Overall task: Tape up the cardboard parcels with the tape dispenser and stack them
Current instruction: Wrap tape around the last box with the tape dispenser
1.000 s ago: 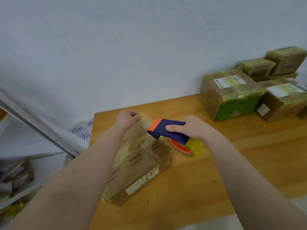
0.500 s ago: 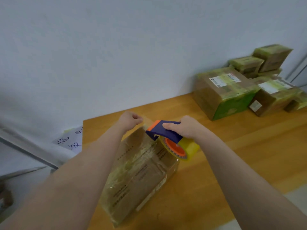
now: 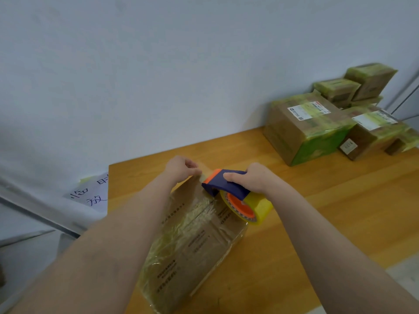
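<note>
Cardboard under glossy, yellowish tape: the parcel (image 3: 195, 241) lies on the surface (image 3: 317, 211) right in front of me, running away from me between my forearms. I judge it light and fairly stiff, but the taped faces look slick, so I would take it by its edges and corners or press a flat palm on top, not pinch the film.

My left hand (image 3: 181, 169) is curled at the parcel's far edge and seems to pinch the tape end (image 3: 201, 175). My right hand (image 3: 251, 179) is wrapped round the blue handle of the dispenser (image 3: 223, 181), with the roll (image 3: 247, 209) hanging below, beside the parcel's right side. The dispenser is hard plastic and easy to grip. The tape itself is thin and sticky and would fold on itself if it went slack, so it wants tension.

The strip between my hands is nearly clear, and I can hardly make it out. I cannot see the cutter, nor tell whether the dispenser's nose touches the cardboard. My left forearm covers the parcel's left side, and its near end is blurred. The taped pile (image 3: 303, 128) far right, against the wall, is partly cut off, and its labels are unreadable.
</note>
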